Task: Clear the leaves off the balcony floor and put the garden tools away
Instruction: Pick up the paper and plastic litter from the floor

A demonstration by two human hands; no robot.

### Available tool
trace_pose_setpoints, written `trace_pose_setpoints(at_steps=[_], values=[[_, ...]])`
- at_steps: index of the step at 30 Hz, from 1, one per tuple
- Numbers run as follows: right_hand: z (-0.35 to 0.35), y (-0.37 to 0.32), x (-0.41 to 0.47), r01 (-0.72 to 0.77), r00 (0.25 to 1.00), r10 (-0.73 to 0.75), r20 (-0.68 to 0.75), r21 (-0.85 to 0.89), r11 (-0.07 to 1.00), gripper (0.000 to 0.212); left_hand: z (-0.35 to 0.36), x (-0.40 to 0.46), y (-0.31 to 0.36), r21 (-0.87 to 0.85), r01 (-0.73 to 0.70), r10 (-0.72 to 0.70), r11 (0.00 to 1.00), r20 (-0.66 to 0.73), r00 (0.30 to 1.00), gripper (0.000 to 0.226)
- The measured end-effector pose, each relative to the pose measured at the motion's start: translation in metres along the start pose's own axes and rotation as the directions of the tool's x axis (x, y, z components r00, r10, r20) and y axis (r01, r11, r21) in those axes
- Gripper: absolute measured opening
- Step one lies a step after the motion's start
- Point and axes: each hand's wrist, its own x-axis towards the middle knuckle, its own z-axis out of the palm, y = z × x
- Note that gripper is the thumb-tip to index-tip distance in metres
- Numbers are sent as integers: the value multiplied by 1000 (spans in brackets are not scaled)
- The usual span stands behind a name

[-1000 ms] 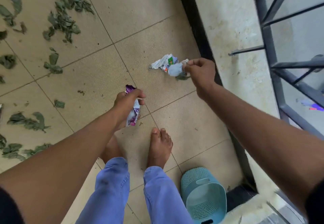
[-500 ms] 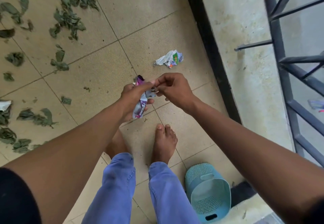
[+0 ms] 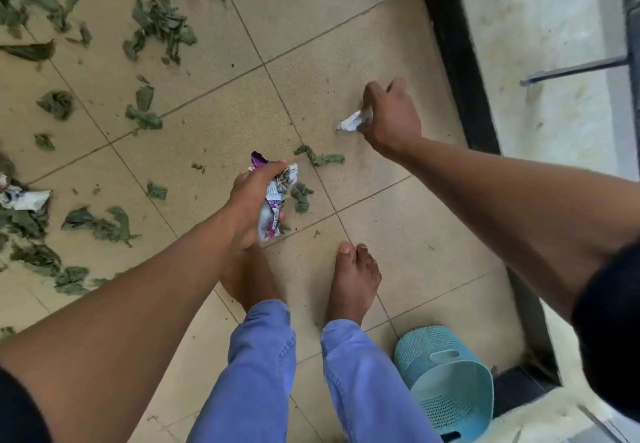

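My right hand (image 3: pixel 391 118) is down at the floor (image 3: pixel 207 124) near its right edge, fingers curled round a crumpled white wrapper (image 3: pixel 353 121) that pokes out to the left of them. My left hand (image 3: pixel 251 200) grips a wad (image 3: pixel 275 207) of wrappers and leaves above my feet. The nearest loose leaf (image 3: pixel 320 158) lies on the tiles between my two hands, its long axis running left to right, a little closer to my left hand. Most leaves (image 3: pixel 159 23) lie well off toward the floor's far left corner. The basket (image 3: pixel 446 377) lies tipped beside my right foot.
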Motion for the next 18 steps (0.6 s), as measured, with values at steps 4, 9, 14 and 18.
trace_pose_setpoints(at_steps=[4,9,14,18], values=[[-4,-15,-18,-82,997,81,14,136,987,17,-11,-11,-1,-48,-11,13,999,28,1000,29],[-27,-56,-57,-185,978,94,188,551,814,14,-17,-30,7,-175,-8,18,984,58,998,11],[-52,-112,-110,-292,936,14,353,752,591,18,-25,-64,16,-337,-57,64,940,9,998,20],[-57,-152,-138,-390,887,-4,462,755,527,8,-39,-101,19,-497,-90,149,863,79,986,35]])
